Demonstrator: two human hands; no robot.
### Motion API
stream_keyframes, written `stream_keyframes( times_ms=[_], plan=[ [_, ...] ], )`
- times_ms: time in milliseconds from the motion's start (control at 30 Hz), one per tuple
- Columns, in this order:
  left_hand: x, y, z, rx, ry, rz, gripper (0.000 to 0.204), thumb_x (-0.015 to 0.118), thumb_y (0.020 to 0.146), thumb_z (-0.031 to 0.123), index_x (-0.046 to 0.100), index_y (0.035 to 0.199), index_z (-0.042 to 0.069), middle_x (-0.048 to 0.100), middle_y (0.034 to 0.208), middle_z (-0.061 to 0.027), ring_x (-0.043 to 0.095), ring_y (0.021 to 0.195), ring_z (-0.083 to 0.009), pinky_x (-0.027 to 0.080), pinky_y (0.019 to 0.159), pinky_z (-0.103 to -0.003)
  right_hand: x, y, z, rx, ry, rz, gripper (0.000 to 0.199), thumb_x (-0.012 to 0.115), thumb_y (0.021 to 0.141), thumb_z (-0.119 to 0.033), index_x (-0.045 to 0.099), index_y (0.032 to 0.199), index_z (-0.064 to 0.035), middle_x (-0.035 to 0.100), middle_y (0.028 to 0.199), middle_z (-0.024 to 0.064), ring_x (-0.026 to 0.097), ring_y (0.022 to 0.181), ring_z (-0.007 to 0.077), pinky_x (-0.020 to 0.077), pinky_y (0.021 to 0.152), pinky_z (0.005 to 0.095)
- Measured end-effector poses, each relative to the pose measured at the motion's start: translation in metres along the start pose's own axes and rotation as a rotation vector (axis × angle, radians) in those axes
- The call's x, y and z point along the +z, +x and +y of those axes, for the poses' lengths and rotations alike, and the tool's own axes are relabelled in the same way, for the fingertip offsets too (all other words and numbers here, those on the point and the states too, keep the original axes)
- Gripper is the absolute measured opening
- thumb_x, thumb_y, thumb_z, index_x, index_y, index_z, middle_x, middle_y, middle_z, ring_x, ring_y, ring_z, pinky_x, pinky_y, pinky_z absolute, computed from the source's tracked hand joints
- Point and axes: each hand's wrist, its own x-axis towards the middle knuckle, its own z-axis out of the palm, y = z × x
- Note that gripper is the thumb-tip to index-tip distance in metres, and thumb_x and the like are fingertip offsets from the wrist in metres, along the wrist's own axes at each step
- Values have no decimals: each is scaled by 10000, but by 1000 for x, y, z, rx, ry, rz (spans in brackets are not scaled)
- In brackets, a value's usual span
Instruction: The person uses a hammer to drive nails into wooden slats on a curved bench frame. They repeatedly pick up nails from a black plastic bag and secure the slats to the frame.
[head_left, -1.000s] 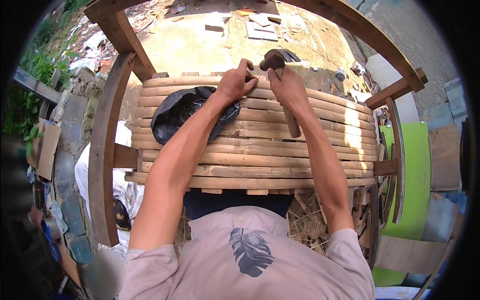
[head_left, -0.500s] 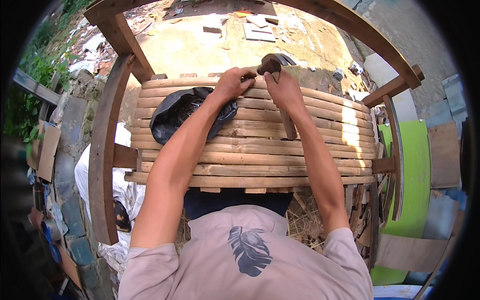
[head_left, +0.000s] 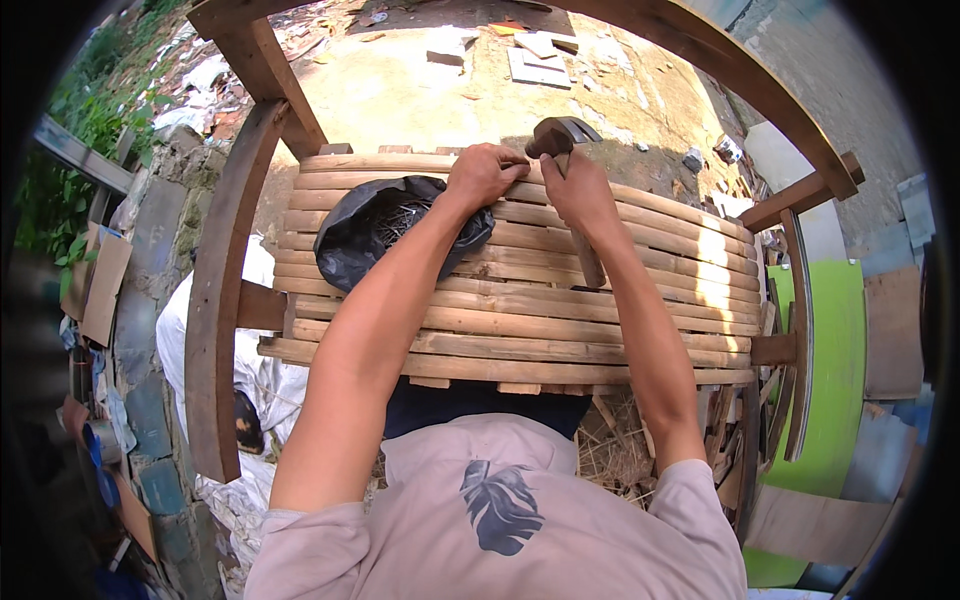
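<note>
My right hand [head_left: 581, 193] is closed around a claw hammer [head_left: 551, 138], gripping it close under the head. Its wooden handle runs back toward me beneath my wrist. Just left of the hammer head, my left hand [head_left: 482, 178] pinches at the far edge of a bamboo slat seat [head_left: 500, 318]; whatever is between its fingertips is too small to make out. A black plastic bag [head_left: 338, 243] lies opened on the slats under my left forearm, with many thin nails [head_left: 400, 222] inside. My forearm hides part of the bag.
Brown wooden posts and rails frame the seat, with a post [head_left: 226, 300] at left and a curved rail [head_left: 720, 60] above. White sheeting [head_left: 265, 385] lies left, beside a block wall [head_left: 135, 320]. A green board [head_left: 825, 350] stands right. Scrap litters the ground beyond.
The whole scene has shifted slightly to the right in view. The hammer head has moved little relative to the slats, and my left fingers remain pinched beside it.
</note>
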Motion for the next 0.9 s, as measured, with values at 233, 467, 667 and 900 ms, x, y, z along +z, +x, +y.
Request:
stream_keyframes(
  times_ms=[233,467,667,900],
  plan=[
    [2,2,-6,45,-13,-8,296,754,872,346,803,1045,111,766,995,-158,741,903,-322,568,855,-385,-18,-8,-18,-13,59,118,524,574,991,-379,623,1010,143,669,880,382,674,878,530,538,825,545],
    [0,0,-8,33,-36,-23,273,748,876,335,808,1041,125,770,931,-145,745,844,-306,576,809,-375,-16,-7,-19,31,67,113,534,581,985,-403,636,1002,128,679,867,361,688,848,503,541,801,532],
    [-2,4,-5,1,18,-38,280,756,862,329,807,1050,128,772,935,-147,748,837,-294,577,807,-365,-6,-3,-9,26,-64,26,517,590,981,-384,630,976,131,674,889,372,673,882,524,538,802,539],
    [-2,4,-9,53,-15,-93,292,724,884,317,800,1079,114,770,1012,-151,741,921,-305,563,875,-370,-3,-4,-10,51,42,63,534,590,982,-387,621,974,147,666,896,385,655,924,549,525,837,554]
  ],
)
